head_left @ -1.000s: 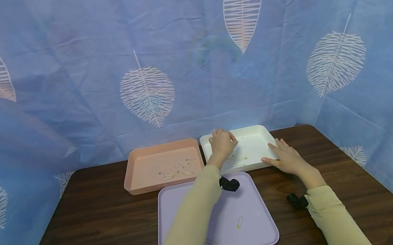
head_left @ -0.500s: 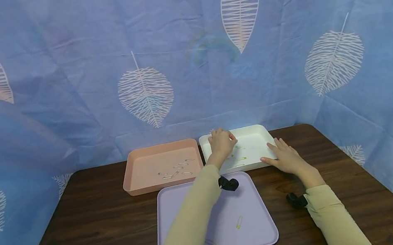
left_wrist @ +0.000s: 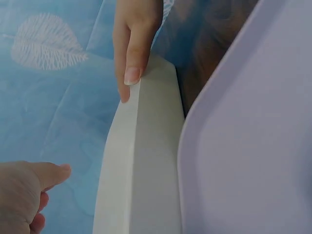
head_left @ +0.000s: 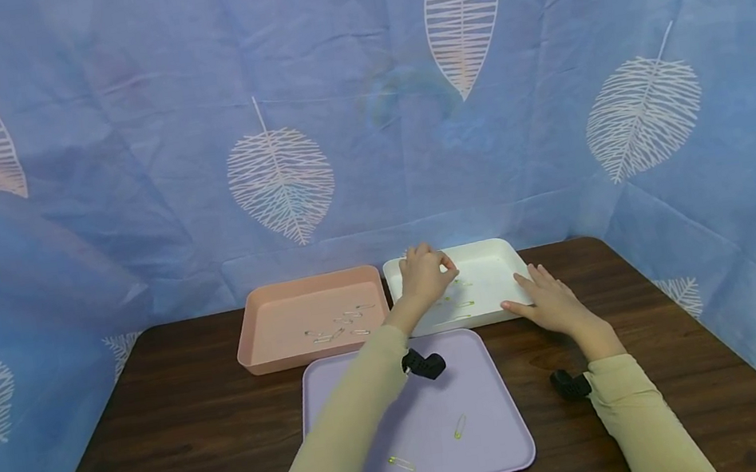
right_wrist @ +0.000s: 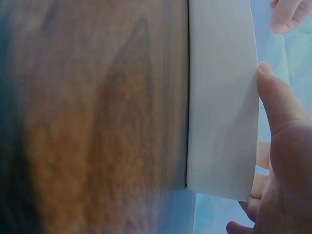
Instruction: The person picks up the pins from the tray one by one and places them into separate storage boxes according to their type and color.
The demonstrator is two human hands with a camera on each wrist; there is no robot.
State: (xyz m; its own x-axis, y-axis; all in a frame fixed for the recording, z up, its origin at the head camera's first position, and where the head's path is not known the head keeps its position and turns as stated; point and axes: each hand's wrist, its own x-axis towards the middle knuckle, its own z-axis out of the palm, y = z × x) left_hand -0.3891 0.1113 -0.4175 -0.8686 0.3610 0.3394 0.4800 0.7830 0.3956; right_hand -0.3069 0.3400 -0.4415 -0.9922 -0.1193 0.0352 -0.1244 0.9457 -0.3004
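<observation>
My left hand (head_left: 424,274) is over the left part of a shallow white tray (head_left: 492,252), thumb and forefinger tips close together. Nothing shows between them in the head view; the left wrist view shows only its thumb (left_wrist: 51,174) and some fingertips. Several yellowish safety pins (head_left: 463,304) lie in that tray below the hand. My right hand (head_left: 552,300) rests at the tray's near right corner with fingers spread. In the right wrist view its thumb (right_wrist: 275,95) touches the rim, and the other fingers sit by the corner.
A purple tray (head_left: 482,383) lies in front, holding a yellowish safety pin (head_left: 401,463) and another safety pin (head_left: 460,427). Left of the white tray stands a peach tray (head_left: 287,313) with several silver safety pins (head_left: 324,339). Behind the dark wooden table (head_left: 181,433) hangs a blue leaf-patterned cloth (head_left: 366,149).
A safety pin has dropped from my left fingertips into the white tray. The left forearm has shifted left, uncovering more of a pin on the purple tray. My right hand stays put.
</observation>
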